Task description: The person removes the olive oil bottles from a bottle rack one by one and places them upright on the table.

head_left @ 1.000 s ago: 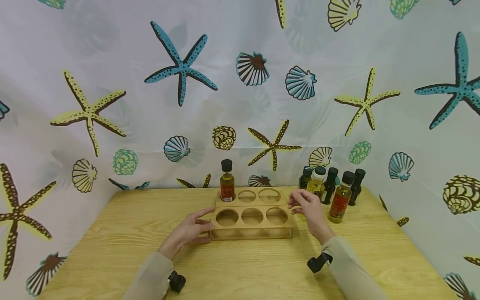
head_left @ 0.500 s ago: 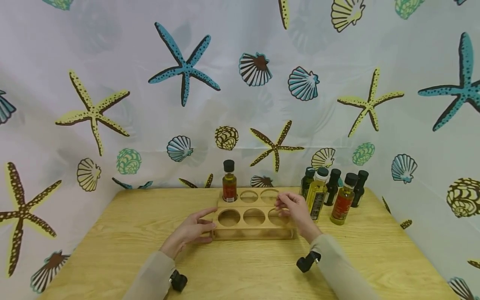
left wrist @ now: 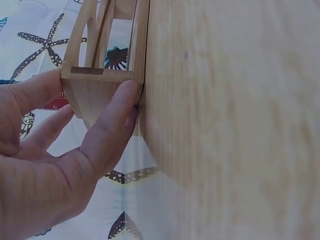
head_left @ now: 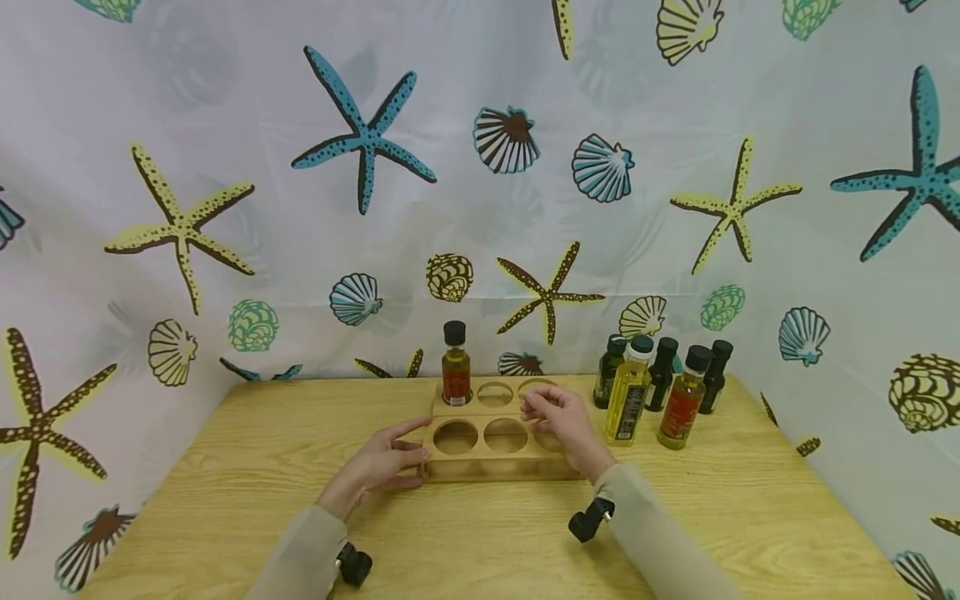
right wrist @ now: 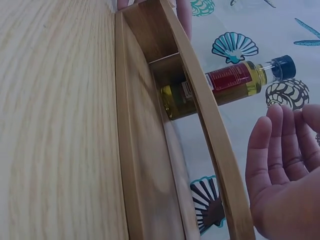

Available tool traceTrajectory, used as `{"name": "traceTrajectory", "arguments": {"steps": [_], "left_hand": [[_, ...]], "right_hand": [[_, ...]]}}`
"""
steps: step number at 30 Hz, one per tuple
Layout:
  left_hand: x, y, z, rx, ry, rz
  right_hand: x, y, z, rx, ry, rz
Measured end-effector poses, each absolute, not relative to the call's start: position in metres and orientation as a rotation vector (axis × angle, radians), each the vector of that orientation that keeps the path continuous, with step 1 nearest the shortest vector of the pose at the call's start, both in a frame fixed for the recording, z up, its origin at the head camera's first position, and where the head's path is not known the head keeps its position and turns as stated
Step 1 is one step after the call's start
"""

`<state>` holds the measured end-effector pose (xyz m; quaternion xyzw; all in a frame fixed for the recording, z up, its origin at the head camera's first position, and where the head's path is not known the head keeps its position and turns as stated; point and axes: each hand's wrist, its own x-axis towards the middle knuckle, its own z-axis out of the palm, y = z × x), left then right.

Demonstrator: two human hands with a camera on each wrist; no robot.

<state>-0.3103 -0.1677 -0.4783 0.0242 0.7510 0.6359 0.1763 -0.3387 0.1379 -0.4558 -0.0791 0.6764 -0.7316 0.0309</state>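
A two-tier wooden bottle rack with round holes stands on the table. One oil bottle with a red label and black cap sits upright in its back left hole; the right wrist view shows this red-labelled bottle through the frame. My left hand touches the rack's left end, and in the left wrist view its extended fingers lie against that wooden end panel. Above the rack's right side hovers my right hand, holding nothing, fingers loosely bent. It hides part of the right-hand holes.
Several bottles stand on the table right of the rack: a yellow oil bottle, a red-labelled bottle and dark bottles behind. A patterned curtain hangs behind the wooden table.
My right hand has moved left, away from beside the yellow bottle to over the rack's right side. The left hand stays at the rack's end.
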Motion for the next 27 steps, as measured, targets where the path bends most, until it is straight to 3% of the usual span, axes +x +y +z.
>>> {"name": "traceTrajectory", "arguments": {"steps": [27], "left_hand": [[-0.31,-0.167,-0.476,0.043,2.125,1.819]], "right_hand": [[-0.355,0.098,-0.446,-0.238,2.029,-2.058]]}}
